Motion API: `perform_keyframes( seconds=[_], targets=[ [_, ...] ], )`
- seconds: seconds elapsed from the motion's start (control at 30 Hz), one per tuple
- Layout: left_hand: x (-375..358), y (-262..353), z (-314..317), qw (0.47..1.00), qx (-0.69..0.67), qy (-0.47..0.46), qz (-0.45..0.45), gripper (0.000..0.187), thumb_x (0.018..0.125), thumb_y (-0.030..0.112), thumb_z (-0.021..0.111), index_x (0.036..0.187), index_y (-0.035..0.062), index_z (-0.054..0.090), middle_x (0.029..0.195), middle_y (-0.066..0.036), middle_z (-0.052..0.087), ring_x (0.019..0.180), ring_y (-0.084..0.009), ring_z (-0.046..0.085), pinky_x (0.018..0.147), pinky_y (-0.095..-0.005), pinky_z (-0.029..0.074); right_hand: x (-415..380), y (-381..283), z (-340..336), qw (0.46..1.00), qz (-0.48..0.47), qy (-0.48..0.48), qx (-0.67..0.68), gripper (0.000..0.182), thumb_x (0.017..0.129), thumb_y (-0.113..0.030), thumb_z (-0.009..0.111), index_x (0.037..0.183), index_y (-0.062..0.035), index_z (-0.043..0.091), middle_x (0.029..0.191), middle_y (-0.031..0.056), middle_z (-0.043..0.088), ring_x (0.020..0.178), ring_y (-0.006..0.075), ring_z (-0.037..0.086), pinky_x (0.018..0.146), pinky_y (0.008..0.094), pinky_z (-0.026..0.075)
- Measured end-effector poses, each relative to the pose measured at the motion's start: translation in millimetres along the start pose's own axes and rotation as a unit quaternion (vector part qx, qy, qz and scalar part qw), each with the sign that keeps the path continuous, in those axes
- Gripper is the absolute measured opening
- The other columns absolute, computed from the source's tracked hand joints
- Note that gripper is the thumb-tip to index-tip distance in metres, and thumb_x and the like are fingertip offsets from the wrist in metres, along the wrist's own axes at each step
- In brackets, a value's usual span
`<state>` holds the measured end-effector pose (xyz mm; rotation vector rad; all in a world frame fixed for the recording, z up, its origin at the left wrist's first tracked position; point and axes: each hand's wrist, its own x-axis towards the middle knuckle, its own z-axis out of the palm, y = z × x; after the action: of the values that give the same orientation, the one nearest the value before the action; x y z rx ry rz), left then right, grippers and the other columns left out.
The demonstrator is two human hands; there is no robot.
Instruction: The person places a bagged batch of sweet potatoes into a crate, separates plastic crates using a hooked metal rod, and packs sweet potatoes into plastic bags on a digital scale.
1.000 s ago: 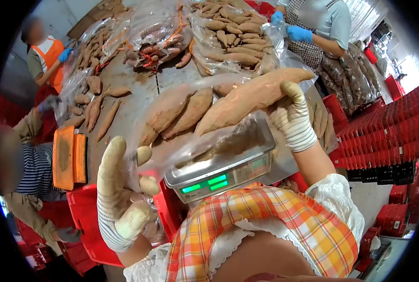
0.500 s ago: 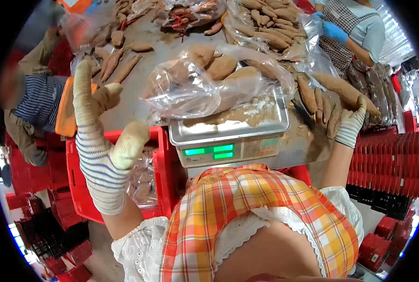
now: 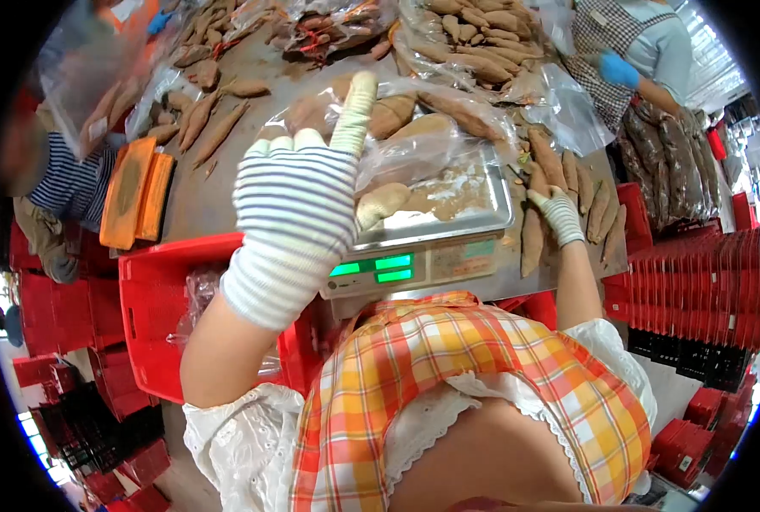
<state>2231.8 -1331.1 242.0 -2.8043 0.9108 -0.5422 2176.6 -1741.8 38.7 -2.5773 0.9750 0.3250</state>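
Observation:
My left hand (image 3: 299, 192), in a striped knit glove, is over the left side of a clear plastic bag (image 3: 474, 115) of large sweet potatoes. Its index finger points forward and its thumb is spread; the other fingertips are foreshortened. Under the bag is a metal-topped scale (image 3: 461, 213) with green displays. To the right, my gloved right hand (image 3: 559, 218) has its fingers round a sweet potato (image 3: 537, 181) among several loose ones beside the scale.
A red crate (image 3: 171, 252) with bagged items stands at the lower left, near orange blocks (image 3: 133, 192). More sweet potatoes (image 3: 491, 43) lie in open plastic at the back. A co-worker's blue-gloved hand (image 3: 619, 70) is at the upper right, another person at the left.
My left hand has swung right, from above the crate to the bag. My right hand has left the large sweet potato at the far right and moved left to the ones nearer the scale.

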Motion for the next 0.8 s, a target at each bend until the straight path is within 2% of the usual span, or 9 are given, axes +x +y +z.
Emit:
perform_keyframes(
  seconds=[0.1,0.2,0.3,0.37,0.43,0.47,0.53,0.67,0.8],
  targets=[
    [14.0,8.0,14.8,0.999,-0.012,-0.021,-0.022,0.085,0.072,0.065,0.055,0.134,0.0092,0.038,0.072,-0.013,0.063,0.06,-0.0254,0.062,0.055,-0.0384,0.047,3.0,-29.0,-11.3,0.977,-0.112,0.05,0.176,0.098,0.069,-0.057,0.064,0.137,0.0034,0.027,0.133,0.0256,0.041,0.126,0.0339,0.039,0.103,0.0358,0.031],
    [19.8,3.2,35.9,0.987,-0.095,-0.09,-0.098,0.07,0.075,0.056,0.056,0.126,0.0097,0.046,0.072,-0.013,0.063,0.062,-0.0263,0.062,0.056,-0.0391,0.047,10.0,-61.0,-16.0,0.883,-0.266,0.047,0.384,0.103,0.069,-0.05,0.069,0.14,0.0022,0.016,0.138,0.0272,0.031,0.13,0.0348,0.031,0.107,0.036,0.026],
    [23.4,-5.6,53.4,0.97,-0.143,-0.137,-0.143,0.059,0.078,0.05,0.057,0.121,0.01,0.051,0.072,-0.012,0.063,0.063,-0.0268,0.062,0.057,-0.0396,0.047,-34.6,-120.1,-45.0,0.918,-0.341,-0.018,0.202,0.104,0.07,-0.048,0.067,0.142,0.0,0.01,0.139,0.0294,0.029,0.129,0.0362,0.032,0.107,0.0362,0.027],
    [22.7,-12.7,59.2,0.991,0.039,-0.119,-0.041,0.027,0.081,0.029,0.058,0.097,0.0066,0.057,0.071,-0.013,0.063,0.064,-0.0286,0.062,0.057,-0.0403,0.047,13.2,-120.2,-13.3,0.944,-0.255,0.018,0.21,0.069,0.078,-0.039,0.059,0.131,-0.0003,0.039,0.123,0.0264,0.049,0.116,0.0324,0.047,0.099,0.0359,0.036],
    [12.5,-17.9,37.4,0.995,-0.024,-0.083,-0.04,0.02,0.08,0.022,0.058,0.092,0.0061,0.055,0.072,-0.015,0.063,0.064,-0.029,0.062,0.057,-0.0406,0.047,28.2,-125.1,-18.6,0.922,-0.193,-0.032,0.335,0.047,0.084,-0.034,0.053,0.113,0.0017,0.058,0.097,0.018,0.064,0.092,0.0269,0.06,0.088,0.0344,0.045],
    [6.8,-20.0,29.6,0.994,-0.091,-0.048,-0.042,0.014,0.079,0.016,0.058,0.086,0.0055,0.054,0.073,-0.016,0.063,0.065,-0.0293,0.063,0.056,-0.041,0.047,29.4,-129.1,-23.7,0.879,-0.219,0.004,0.424,0.039,0.084,-0.032,0.052,0.105,0.0003,0.061,0.089,0.0119,0.065,0.079,0.0215,0.06,0.08,0.0318,0.047],
    [-2.7,-23.1,31.1,0.992,-0.123,0.004,-0.039,0.013,0.078,0.011,0.06,0.089,0.0057,0.054,0.072,-0.016,0.062,0.063,-0.0281,0.062,0.055,-0.037,0.047,-1.2,-153.0,-58.5,0.749,-0.279,-0.092,0.594,0.029,0.086,-0.027,0.051,0.093,-0.0015,0.062,0.08,0.0068,0.063,0.073,0.0172,0.058,0.077,0.0291,0.047],
    [-20.1,-26.7,44.3,0.928,-0.34,0.044,-0.144,0.016,0.084,0.009,0.055,0.1,0.0061,0.056,0.075,-0.012,0.061,0.064,-0.0215,0.06,0.065,-0.0273,0.047,-39.8,-188.2,-127.6,0.763,-0.369,-0.05,0.529,0.025,0.085,-0.026,0.054,0.091,-0.0031,0.063,0.077,0.0025,0.061,0.074,0.0111,0.058,0.069,0.0252,0.048],
    [-17.9,-30.8,33.2,0.517,-0.813,0.101,-0.249,0.014,0.088,0.012,0.049,0.099,0.0045,0.054,0.093,-0.005,0.06,0.094,-0.0165,0.057,0.085,-0.0311,0.045,-89.0,-255.5,-158.9,0.708,-0.478,-0.1,0.51,0.026,0.086,-0.027,0.055,0.089,-0.0021,0.063,0.077,0.0034,0.061,0.07,0.0116,0.059,0.065,0.0235,0.049]
  ],
)
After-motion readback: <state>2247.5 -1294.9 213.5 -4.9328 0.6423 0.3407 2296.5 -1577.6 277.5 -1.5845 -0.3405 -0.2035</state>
